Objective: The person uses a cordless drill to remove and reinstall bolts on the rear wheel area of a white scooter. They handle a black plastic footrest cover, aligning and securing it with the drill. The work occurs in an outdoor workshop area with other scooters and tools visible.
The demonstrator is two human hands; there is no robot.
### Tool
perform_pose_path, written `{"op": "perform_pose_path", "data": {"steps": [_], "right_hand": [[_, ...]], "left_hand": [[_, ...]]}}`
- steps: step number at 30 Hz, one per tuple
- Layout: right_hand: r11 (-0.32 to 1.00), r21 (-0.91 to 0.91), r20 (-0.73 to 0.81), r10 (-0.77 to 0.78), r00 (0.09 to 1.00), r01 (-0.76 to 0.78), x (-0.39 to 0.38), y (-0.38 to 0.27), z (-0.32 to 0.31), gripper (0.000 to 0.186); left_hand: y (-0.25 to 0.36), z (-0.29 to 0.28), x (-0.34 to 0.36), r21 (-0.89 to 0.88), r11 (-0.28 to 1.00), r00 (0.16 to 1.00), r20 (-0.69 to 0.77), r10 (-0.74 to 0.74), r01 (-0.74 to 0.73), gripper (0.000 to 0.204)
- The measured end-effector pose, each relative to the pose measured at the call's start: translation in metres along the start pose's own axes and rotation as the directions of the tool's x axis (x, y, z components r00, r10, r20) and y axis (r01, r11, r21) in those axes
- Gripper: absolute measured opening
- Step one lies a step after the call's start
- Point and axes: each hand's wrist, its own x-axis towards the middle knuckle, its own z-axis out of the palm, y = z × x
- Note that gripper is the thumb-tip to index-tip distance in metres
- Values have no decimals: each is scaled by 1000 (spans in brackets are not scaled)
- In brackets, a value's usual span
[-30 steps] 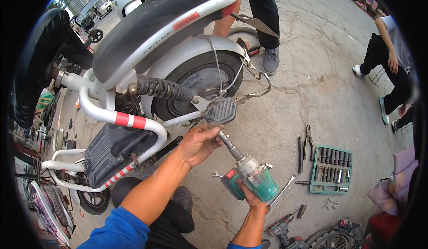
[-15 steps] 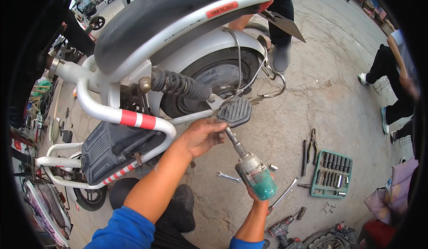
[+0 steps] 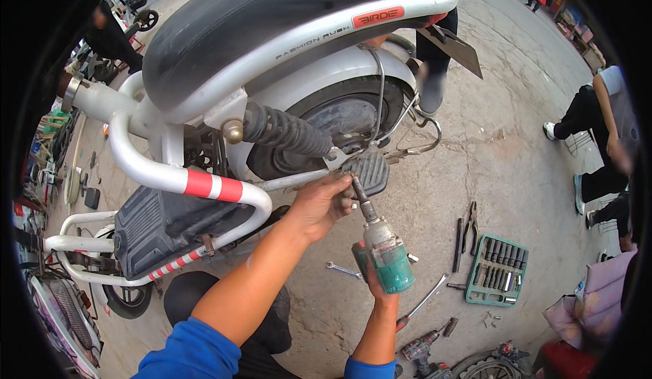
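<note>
In my right hand (image 3: pixel 382 295) is a green and grey impact wrench (image 3: pixel 394 269), its long socket pointing up and away from me. My left hand (image 3: pixel 324 206) is closed, thumb and finger pinched beside the socket's tip; whatever lies between them is too hidden to name. Just beyond the fingertips sits a black ribbed footrest (image 3: pixel 367 173). It is on the side of a white electric scooter (image 3: pixel 248 195) with red-striped bars, near the rear wheel (image 3: pixel 326 124) and a black shock absorber (image 3: pixel 285 131).
On the ground to the right lie a green socket set (image 3: pixel 498 270), pliers (image 3: pixel 470 228), a ratchet (image 3: pixel 424 302) and a cordless drill (image 3: pixel 422 353). A combination wrench (image 3: pixel 343 269) lies left of the impact wrench. Someone stands behind the rear wheel; other people are at the far right.
The view has shifted slightly, with the scooter larger in it. The impact wrench stands more upright, its socket tip still at my left fingertips by the footrest.
</note>
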Motion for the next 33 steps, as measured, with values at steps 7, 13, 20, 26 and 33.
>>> {"op": "perform_pose_path", "data": {"steps": [7,13,20,26,33], "right_hand": [[930,110,66,345,936,-350,4,-16,9,29],[823,360,15,466,885,-439,8,-24,23,26],[703,495,67,555,829,-510,8,-20,35,31],[683,487,78,586,806,-544,11,-19,42,30],[705,458,89,569,817,-541,8,-16,44,27]], "left_hand": [[-5,18,3,-55,997,998,-33,45,-47,14],[-16,3,1,136,981,952,-256,167,-136,13],[-28,-10,14,240,969,946,-294,138,-66,27],[-27,-2,23,220,966,961,-207,184,-137,27],[-29,-6,30,177,968,967,-155,204,-176,22]]}}
